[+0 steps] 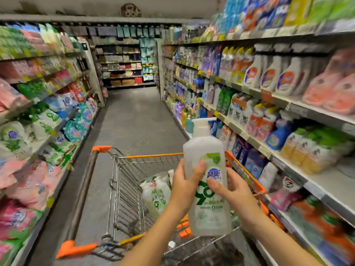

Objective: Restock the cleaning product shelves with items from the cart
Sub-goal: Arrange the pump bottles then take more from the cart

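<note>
Forearms, two, bare, reaching up from the lower edge of the view.

Left hand (pixel 184 186): curled round the left side of the pump bottle (pixel 203 150), thumb laid across the front of the label, fingers hidden behind.

Right hand (pixel 230 189): grips the same bottle from the right at about the same height, thumb across the label's front, fingers round the back.

Pump bottle: translucent white plastic with a white pump head whose spout points right. The label carries a green leaf, a blue logo patch and large green numerals. It is held nearly upright, leaning slightly left, in the air over the right half of the cart (pixel 123 181) and just beside the right-hand shelves (pixel 326 181).

Cart: wire basket with an orange-yellow rim and orange corner guards, standing in the aisle close to the right-hand shelves. Inside lie white refill pouches (pixel 156 192) with green print matching the bottle's label. Their count cannot be told.

Right-hand shelves: several tiers of spray bottles, jugs and refill bags in white, orange, blue, green and pink, with price strips along the edges. Labels are blurred.

Left-hand shelves (pixel 57 127): soft packs in pink, green, blue and white.

Floor (pixel 134 121): grey, running to end shelving (pixel 123 64) across the aisle's far end.
</note>
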`<move>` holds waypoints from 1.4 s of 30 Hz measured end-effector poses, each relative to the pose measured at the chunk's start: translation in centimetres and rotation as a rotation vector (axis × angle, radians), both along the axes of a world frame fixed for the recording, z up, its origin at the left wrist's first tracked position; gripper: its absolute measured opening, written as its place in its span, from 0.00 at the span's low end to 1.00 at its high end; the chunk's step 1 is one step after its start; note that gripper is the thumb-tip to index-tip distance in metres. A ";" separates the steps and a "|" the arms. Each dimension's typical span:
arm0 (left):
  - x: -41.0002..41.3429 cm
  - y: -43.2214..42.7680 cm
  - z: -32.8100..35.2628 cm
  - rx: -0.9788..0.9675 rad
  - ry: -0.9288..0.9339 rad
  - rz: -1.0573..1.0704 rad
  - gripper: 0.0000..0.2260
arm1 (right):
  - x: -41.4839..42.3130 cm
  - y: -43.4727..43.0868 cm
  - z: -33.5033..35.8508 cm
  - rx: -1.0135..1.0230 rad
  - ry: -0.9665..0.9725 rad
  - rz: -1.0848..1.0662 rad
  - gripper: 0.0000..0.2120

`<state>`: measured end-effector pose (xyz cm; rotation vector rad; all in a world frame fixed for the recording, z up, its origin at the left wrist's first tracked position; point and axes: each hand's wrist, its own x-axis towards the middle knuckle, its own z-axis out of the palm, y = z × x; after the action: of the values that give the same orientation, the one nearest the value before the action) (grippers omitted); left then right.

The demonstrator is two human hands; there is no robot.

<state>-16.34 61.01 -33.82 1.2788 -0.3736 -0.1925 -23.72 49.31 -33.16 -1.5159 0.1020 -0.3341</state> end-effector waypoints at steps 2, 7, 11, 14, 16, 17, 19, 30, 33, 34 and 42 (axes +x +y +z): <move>-3.6 0.3 1.0 -0.016 -0.035 -0.059 0.30 | -4.4 0.8 0.7 0.009 -0.019 -0.068 0.31; -13.3 -0.8 3.4 -0.040 -0.107 -0.237 0.27 | -16.2 1.1 3.1 -0.005 -0.028 -0.240 0.22; -21.7 -3.5 4.7 -0.046 -0.138 -0.379 0.27 | -26.3 0.3 4.8 -0.072 -0.036 -0.408 0.28; -28.2 -6.1 5.9 -0.070 -0.153 -0.512 0.27 | -33.6 -1.0 5.9 -0.095 -0.049 -0.531 0.24; -32.6 -8.1 6.7 -0.091 -0.169 -0.594 0.27 | -38.6 -2.0 6.6 -0.111 -0.064 -0.587 0.23; -34.8 -9.1 7.1 -0.097 -0.179 -0.627 0.27 | -41.1 -2.5 7.0 -0.116 -0.071 -0.613 0.22; -39.5 -11.3 7.7 -0.110 -0.182 -0.693 0.28 | -46.1 -3.6 7.8 -0.116 -0.095 -0.672 0.22; -60.7 -20.3 12.2 -0.168 -0.206 -1.010 0.28 | -68.0 -9.2 11.9 -0.164 -0.161 -0.922 0.28; -63.0 -22.2 12.8 -0.140 -0.292 -1.114 0.28 | -71.2 -10.8 12.6 -0.158 -0.187 -0.972 0.28; -63.6 -22.9 13.0 -0.135 -0.324 -1.140 0.28 | -72.0 -11.3 12.9 -0.152 -0.202 -0.984 0.27; -67.1 -31.5 19.2 -0.286 -0.430 -1.164 0.19 | -74.9 -18.4 18.6 -0.263 -0.298 -1.081 0.23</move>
<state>-83.41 29.49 -14.63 0.6788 -1.4453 -0.8138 -98.60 30.91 -14.55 -1.5320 0.6671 -1.4708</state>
